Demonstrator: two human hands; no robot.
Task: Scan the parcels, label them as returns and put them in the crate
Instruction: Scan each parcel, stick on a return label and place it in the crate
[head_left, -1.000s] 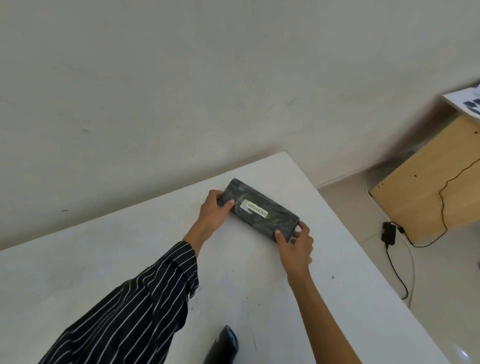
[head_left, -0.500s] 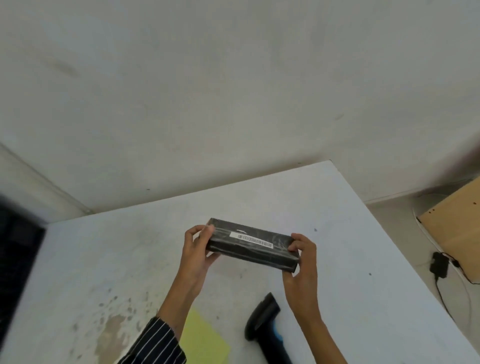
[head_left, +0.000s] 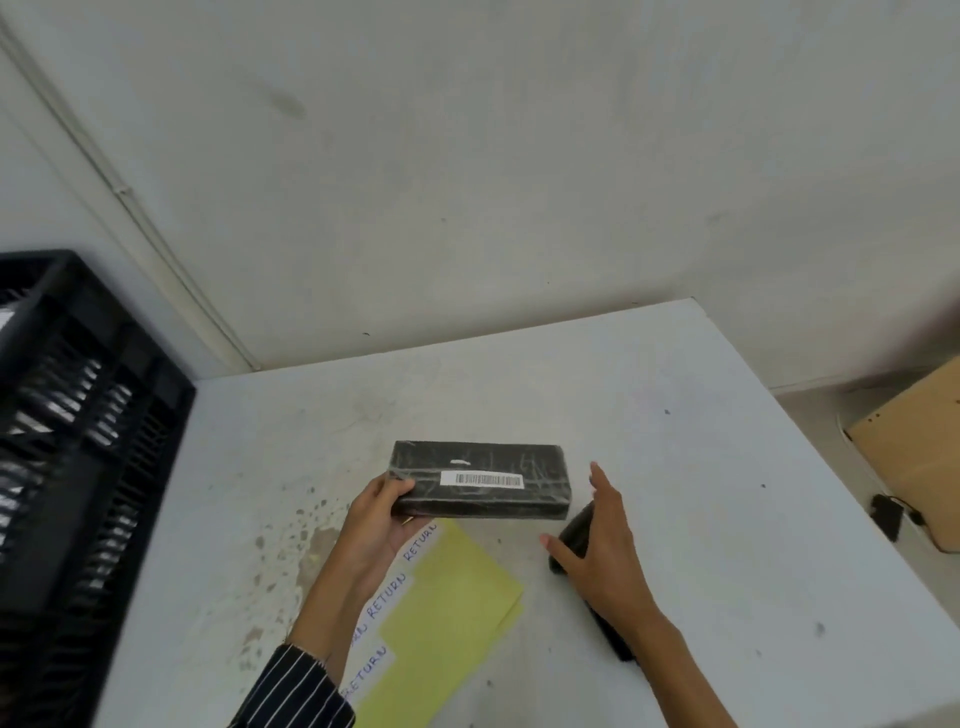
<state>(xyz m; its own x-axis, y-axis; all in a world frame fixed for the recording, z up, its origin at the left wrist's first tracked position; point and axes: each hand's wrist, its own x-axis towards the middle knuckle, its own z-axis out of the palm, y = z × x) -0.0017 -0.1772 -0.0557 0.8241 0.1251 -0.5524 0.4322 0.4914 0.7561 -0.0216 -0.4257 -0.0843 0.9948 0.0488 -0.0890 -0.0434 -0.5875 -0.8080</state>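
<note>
- Crate (head_left: 78, 415): black, slotted walls, at the left edge of the bench (head_left: 675, 467). Too blurred to tell the contents; only pale streaks show through the slots.
- Parcel (head_left: 493, 457): black, film-wrapped, long side across my view, outside the crate and well right of it. White barcode label (head_left: 480, 479) faces up.
- My left hand (head_left: 382, 519) grips the parcel's left end, thumb on top, fingers curled underneath. The right end is free.
- My right hand (head_left: 597, 545) is spread, fingers straight, holding nothing. It hangs over the dark scanner (head_left: 574, 530) just right of the parcel. Can't tell whether palm and scanner touch.
- The scanner lies on the bench, mostly covered by that hand and wrist; its handle end shows below the wrist.
- Yellow sheet (head_left: 452, 613) lies flat on the bench under the parcel's near edge. White RETURN labels (head_left: 387, 597) run along its left side, partly under my left forearm.
- Striped sleeve (head_left: 296, 691) covers the left forearm.
- Off the bench to the right: cardboard box (head_left: 919, 457) on the floor, black adapter (head_left: 885, 512) with cable beside it.
</note>
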